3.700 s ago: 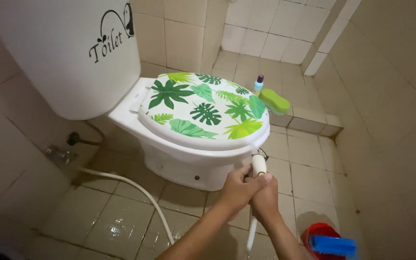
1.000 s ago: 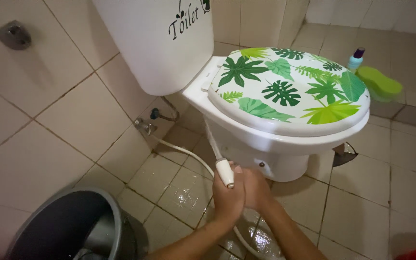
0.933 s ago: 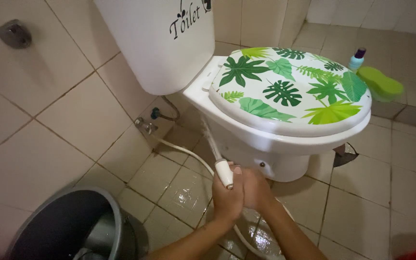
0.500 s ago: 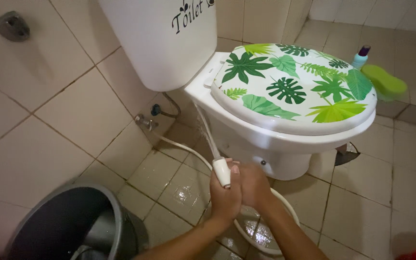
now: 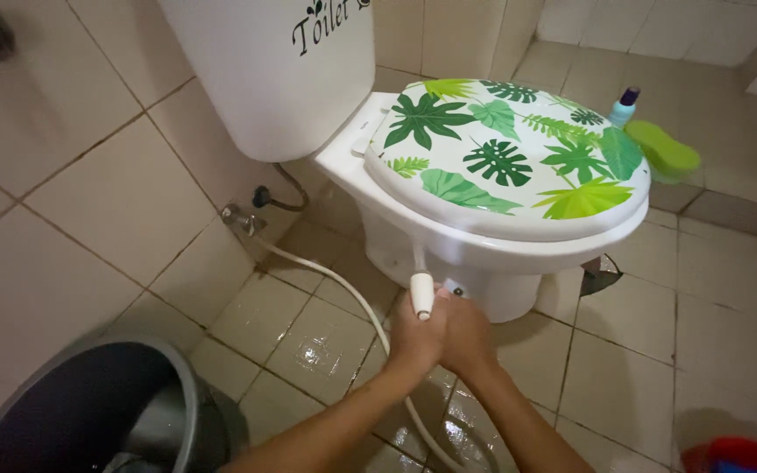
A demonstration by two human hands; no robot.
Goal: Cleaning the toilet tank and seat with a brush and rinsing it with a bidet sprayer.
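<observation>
Sprayer: a small white sprayer [image 5: 421, 293] with a long white hose [image 5: 326, 280], pointing up at the toilet [image 5: 484, 254].
Grip: left hand [image 5: 415, 333] and right hand [image 5: 466, 335], pressed together around the sprayer's bottom.

We hold the white sprayer [image 5: 421, 294] in both hands, the left hand [image 5: 415, 335] and the right hand [image 5: 466, 337] pressed together. Right in front stands the white toilet bowl [image 5: 475, 263], so we cannot go far that way. Its leafy lid [image 5: 505, 158] hangs over us. On the left the white hose [image 5: 326, 280] lies across the wet floor, and the grey bucket [image 5: 89, 412] blocks the near left corner. On the right the floor tiles [image 5: 650, 350] are open, with room to pass. A green sponge [image 5: 663, 151] and a small bottle [image 5: 623, 107] sit far right
</observation>
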